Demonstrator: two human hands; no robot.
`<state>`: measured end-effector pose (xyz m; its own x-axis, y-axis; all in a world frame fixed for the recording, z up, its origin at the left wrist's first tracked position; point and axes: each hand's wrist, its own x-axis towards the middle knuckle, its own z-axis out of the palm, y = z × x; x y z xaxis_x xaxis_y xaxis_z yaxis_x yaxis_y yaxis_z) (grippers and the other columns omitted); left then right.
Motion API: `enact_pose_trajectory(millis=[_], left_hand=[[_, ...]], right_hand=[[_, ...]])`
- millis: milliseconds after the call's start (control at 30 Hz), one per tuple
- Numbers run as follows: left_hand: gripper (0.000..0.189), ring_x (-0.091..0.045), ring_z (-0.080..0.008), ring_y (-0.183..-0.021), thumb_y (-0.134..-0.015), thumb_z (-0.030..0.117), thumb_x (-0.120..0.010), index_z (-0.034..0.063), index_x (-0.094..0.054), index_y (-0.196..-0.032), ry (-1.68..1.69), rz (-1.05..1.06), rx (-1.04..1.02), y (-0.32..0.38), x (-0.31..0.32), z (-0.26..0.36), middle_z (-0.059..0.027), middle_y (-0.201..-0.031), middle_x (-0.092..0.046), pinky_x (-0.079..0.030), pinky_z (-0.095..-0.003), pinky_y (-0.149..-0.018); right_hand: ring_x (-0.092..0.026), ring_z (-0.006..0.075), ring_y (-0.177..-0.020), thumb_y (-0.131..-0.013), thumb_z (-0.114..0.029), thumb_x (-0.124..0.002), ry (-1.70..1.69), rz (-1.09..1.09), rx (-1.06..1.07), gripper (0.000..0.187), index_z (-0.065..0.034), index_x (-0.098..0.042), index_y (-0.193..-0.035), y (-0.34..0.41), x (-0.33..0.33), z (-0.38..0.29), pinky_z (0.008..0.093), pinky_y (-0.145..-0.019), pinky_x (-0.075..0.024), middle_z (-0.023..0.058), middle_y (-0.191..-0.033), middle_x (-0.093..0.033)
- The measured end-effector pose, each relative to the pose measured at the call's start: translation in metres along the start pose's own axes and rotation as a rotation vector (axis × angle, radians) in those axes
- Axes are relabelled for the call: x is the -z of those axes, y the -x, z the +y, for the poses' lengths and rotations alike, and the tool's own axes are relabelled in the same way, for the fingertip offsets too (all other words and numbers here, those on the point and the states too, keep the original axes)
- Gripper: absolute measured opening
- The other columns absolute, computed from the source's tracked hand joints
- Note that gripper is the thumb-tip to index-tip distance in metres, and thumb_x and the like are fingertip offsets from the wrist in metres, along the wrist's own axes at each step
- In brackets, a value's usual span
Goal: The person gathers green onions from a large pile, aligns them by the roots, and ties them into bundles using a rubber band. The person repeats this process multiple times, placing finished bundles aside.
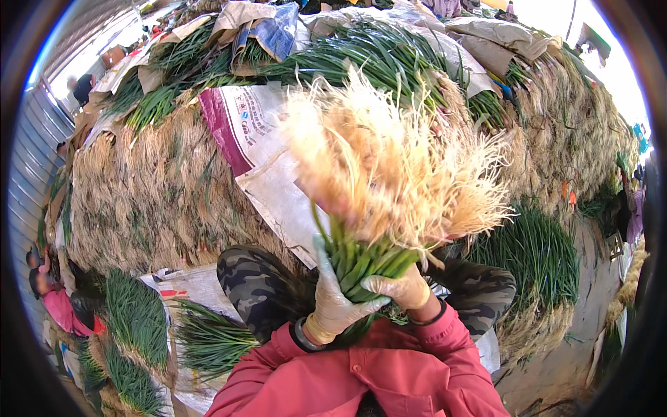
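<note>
A thick bundle of green onions [365,260] is held upright in front of me, its pale, bushy roots [391,167] at the top and its green stalks between my hands. My left hand [338,302], in a thin pale glove, wraps the stalks from the left, with the thumb pointing up. My right hand [398,289], gloved too, grips them from the right. The roots are partly blurred. Below my hands the leaves hang towards my lap, mostly hidden. Behind the bundle a white woven sack with a maroon edge [224,130] lies over the stacked onions.
A high pile of green onions [156,198], roots outward, spans the far side, partly covered by sacks [484,36]. Loose bundles lie on the ground at left [135,323] and right [531,255]. A person in pink [62,307] is at far left, beside a corrugated metal wall [31,172].
</note>
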<state>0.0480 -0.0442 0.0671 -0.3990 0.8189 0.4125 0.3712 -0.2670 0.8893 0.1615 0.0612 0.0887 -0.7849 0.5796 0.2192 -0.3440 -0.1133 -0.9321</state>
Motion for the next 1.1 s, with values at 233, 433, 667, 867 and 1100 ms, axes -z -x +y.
enact_pose_trajectory(millis=[233, 433, 667, 867, 1100], left_hand=[[0.098, -0.046, -0.023, -0.123, -0.072, -0.001, -0.077, 0.0116, -0.016, -0.149, 0.574, 0.143, 0.422, 0.021, -0.029, -0.115, -0.0084, -0.138, -0.04, -0.045, -0.0373, -0.099], [0.095, -0.05, -0.0211, -0.118, -0.072, 0.004, -0.081, 0.0055, -0.022, -0.146, 0.282, 0.137, 0.419, 0.015, -0.024, -0.123, -0.0096, -0.132, -0.048, -0.046, -0.0337, -0.096], [0.102, -0.042, -0.0216, -0.125, -0.07, 0.015, -0.085, 0.0053, -0.018, -0.147, 0.416, 0.058, 0.322, 0.019, -0.02, -0.099, -0.0088, -0.138, -0.04, -0.035, -0.0366, -0.108], [0.134, -0.033, -0.0278, -0.135, -0.06, 0.027, -0.091, 0.0009, 0.004, -0.15, 0.162, -0.043, 0.099, 0.014, -0.013, -0.066, -0.0176, -0.148, -0.029, -0.028, -0.0381, -0.113], [0.137, -0.032, -0.0328, -0.137, -0.059, 0.028, -0.09, -0.0002, 0.008, -0.15, -0.047, -0.118, 0.133, 0.012, -0.014, -0.067, -0.0222, -0.15, -0.025, -0.028, -0.0384, -0.113]], right_hand=[[-0.062, 0.0167, -0.096, -0.087, -0.002, -0.065, -0.278, 0.374, -0.37, 0.039, -0.0003, -0.058, -0.126, -0.03, 0.019, 0.129, 0.0335, -0.09, -0.0485, 0.0041, -0.111, -0.067], [-0.062, 0.0184, -0.1, -0.088, -0.007, -0.064, -0.352, 0.058, -0.4, 0.036, 0.0019, -0.059, -0.123, -0.048, 0.029, 0.096, 0.0332, -0.089, -0.0499, 0.0087, -0.117, -0.065], [-0.063, 0.0182, -0.096, -0.086, -0.008, -0.068, -0.332, 0.163, -0.408, 0.04, -0.0001, -0.059, -0.124, -0.027, 0.034, 0.107, 0.0326, -0.091, -0.0495, 0.0058, -0.113, -0.066], [-0.061, 0.017, -0.102, -0.083, -0.013, -0.072, -0.351, 0.124, -0.19, 0.049, -0.0005, -0.056, -0.128, -0.018, 0.016, 0.072, 0.0316, -0.093, -0.0471, 0.0054, -0.117, -0.064], [-0.058, 0.0187, -0.109, -0.083, -0.015, -0.071, -0.458, 0.14, -0.146, 0.054, -0.0009, -0.052, -0.132, -0.006, 0.013, 0.071, 0.0334, -0.098, -0.0445, 0.0062, -0.124, -0.06]])
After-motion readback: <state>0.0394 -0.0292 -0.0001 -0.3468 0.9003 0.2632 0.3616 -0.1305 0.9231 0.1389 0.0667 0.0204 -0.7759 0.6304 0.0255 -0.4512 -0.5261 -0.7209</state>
